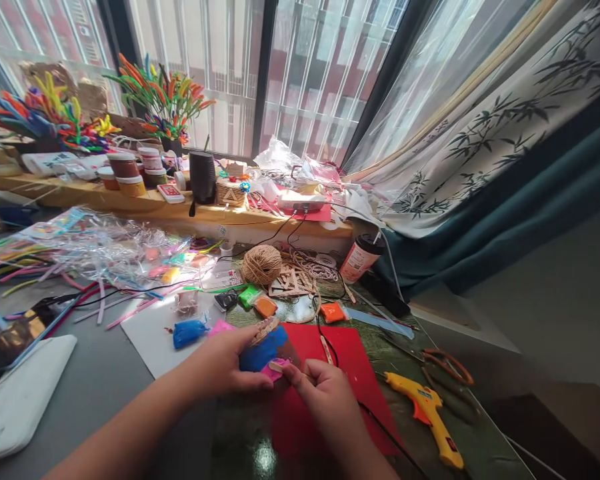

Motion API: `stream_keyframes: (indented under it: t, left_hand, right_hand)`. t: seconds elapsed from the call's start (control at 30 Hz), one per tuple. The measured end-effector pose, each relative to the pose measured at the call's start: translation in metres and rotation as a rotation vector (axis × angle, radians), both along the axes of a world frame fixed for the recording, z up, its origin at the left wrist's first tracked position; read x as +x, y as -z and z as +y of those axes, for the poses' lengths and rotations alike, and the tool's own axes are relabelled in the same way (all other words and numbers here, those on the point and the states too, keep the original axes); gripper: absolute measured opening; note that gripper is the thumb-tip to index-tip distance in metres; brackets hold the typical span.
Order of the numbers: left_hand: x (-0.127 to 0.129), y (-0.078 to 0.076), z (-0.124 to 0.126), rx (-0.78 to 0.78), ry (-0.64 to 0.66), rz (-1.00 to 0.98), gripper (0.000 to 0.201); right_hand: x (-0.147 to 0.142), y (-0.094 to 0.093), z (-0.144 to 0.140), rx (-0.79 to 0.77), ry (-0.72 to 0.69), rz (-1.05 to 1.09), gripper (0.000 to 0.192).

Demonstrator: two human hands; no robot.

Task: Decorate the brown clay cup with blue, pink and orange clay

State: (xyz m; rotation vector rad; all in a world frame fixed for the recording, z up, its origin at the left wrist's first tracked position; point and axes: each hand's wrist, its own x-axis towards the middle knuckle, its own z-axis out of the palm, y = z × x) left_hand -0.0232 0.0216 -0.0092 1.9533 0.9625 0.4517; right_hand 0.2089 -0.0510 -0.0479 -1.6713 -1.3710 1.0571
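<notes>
My left hand [230,363] grips a small brown craft piece by its left side. Blue clay [260,353] covers much of its face, and a rough tan edge [266,328] runs along its top. At its lower part sits a lump of pink clay [271,371]. My right hand [325,393] is closed round a wooden craft stick [277,365], whose rounded tip rests against the pink clay. Most of the stick is hidden by my fingers. Beneath the hands lies a red sheet [350,347], with another wooden stick [326,349] on it.
A yellow glue gun [425,407] and orange-handled pliers [447,367] lie at the right. Behind are clay packets [265,306], a twine ball [262,265], loose wooden sticks [295,280] and a paper cup [362,259]. A black cable [380,421] crosses the red sheet.
</notes>
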Motion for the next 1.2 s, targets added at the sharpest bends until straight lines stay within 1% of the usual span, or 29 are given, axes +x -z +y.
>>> stream_keyframes:
  t: [0.07,0.13,0.17,0.27,0.3,0.33,0.37,0.47,0.5,0.57,0.67,0.77,0.83,0.93,1.07,1.13,1.2]
  left_hand:
    - [0.000,0.000,0.000,0.006,-0.005,0.010,0.069]
    - [0.000,0.000,0.000,0.002,0.003,0.011,0.072]
    - [0.001,0.001,0.000,-0.005,0.007,0.010,0.072]
    - [0.001,0.001,0.000,-0.024,0.001,0.012,0.067]
    - [0.001,0.001,0.001,-0.023,-0.004,0.014,0.065]
    - [0.000,0.001,0.001,-0.018,-0.004,0.017,0.065]
    - [0.000,0.002,0.002,-0.013,0.000,0.020,0.066]
    - [-0.001,0.005,0.003,-0.001,0.019,0.020,0.072]
    - [-0.001,0.006,0.003,-0.003,0.020,0.019,0.073]
    - [-0.001,0.007,0.003,-0.006,0.013,0.027,0.074]
    - [-0.002,0.006,0.004,0.005,0.011,0.066,0.070]
    - [-0.001,0.004,0.004,0.000,0.024,0.058,0.062]
    - [-0.001,0.003,0.005,-0.014,0.025,0.045,0.060]
    - [-0.001,0.003,0.005,-0.016,0.018,0.059,0.062]
    - [-0.002,0.004,0.005,-0.025,0.030,0.034,0.063]
    - [-0.001,0.003,0.005,-0.030,0.021,0.030,0.062]
    - [-0.001,0.002,0.004,-0.022,0.010,0.038,0.062]
  right_hand:
    - [0.001,0.001,-0.001,0.006,-0.007,-0.006,0.077]
    - [0.003,0.001,-0.004,0.058,-0.049,-0.052,0.074]
    - [0.005,0.000,-0.006,0.124,-0.080,-0.106,0.071]
    - [0.009,-0.004,-0.014,0.430,-0.146,-0.311,0.060]
    - [0.009,-0.005,-0.015,0.496,-0.152,-0.343,0.058]
    - [0.009,-0.007,-0.016,0.511,-0.152,-0.331,0.057]
    - [0.009,-0.007,-0.015,0.470,-0.148,-0.279,0.058]
    - [0.007,-0.008,-0.009,0.201,-0.110,-0.025,0.068]
    - [0.006,-0.007,-0.006,0.132,-0.095,0.038,0.072]
    - [0.004,-0.005,-0.002,0.064,-0.077,0.093,0.076]
    - [0.002,-0.004,-0.001,0.049,-0.048,0.092,0.077]
    - [0.002,-0.004,0.000,0.073,-0.026,0.085,0.076]
    - [0.003,-0.003,0.001,0.064,-0.059,0.142,0.076]
    - [0.007,0.001,0.001,0.032,-0.101,0.280,0.075]
    - [0.009,0.006,-0.003,0.011,-0.013,0.383,0.074]
    - [0.008,0.006,-0.005,0.003,0.034,0.396,0.074]
    - [0.005,0.004,-0.006,-0.004,0.052,0.383,0.074]
